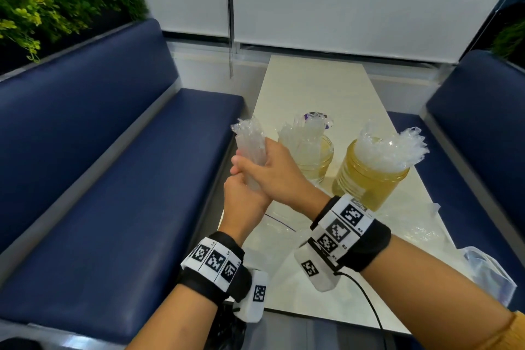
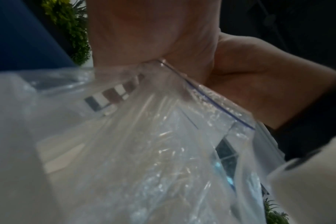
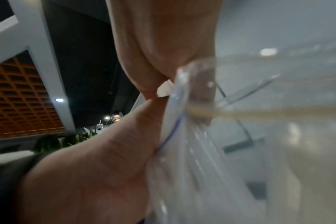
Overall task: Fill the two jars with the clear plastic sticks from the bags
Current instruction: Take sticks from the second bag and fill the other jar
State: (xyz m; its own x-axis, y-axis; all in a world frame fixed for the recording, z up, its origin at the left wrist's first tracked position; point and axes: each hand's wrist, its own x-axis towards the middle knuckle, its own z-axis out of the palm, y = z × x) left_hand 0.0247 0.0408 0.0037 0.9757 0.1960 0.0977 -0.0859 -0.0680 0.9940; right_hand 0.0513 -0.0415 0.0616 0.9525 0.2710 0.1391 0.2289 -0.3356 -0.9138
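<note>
Gripping one bundle of clear plastic sticks [image 1: 250, 142] between them, the person's two hands sit stacked over the table's [image 1: 315, 88] left edge; the right hand [image 1: 272, 172] is wrapped round the bundle's middle, the left hand [image 1: 244, 196] is clamped on its lower end just beneath, and the two hands touch; the bundle stands nearly upright with its crinkled tops above the right hand. A clear zip bag [image 2: 163, 136] with a blue line hangs below the hands in both wrist views. Two yellowish jars stand mid-table, just beside each other; the left jar [image 1: 315, 159] holds upright sticks, the right jar [image 1: 369, 176] is packed with them. Empty bags [image 1: 488, 273] lie toward the table's near right corner.
</note>
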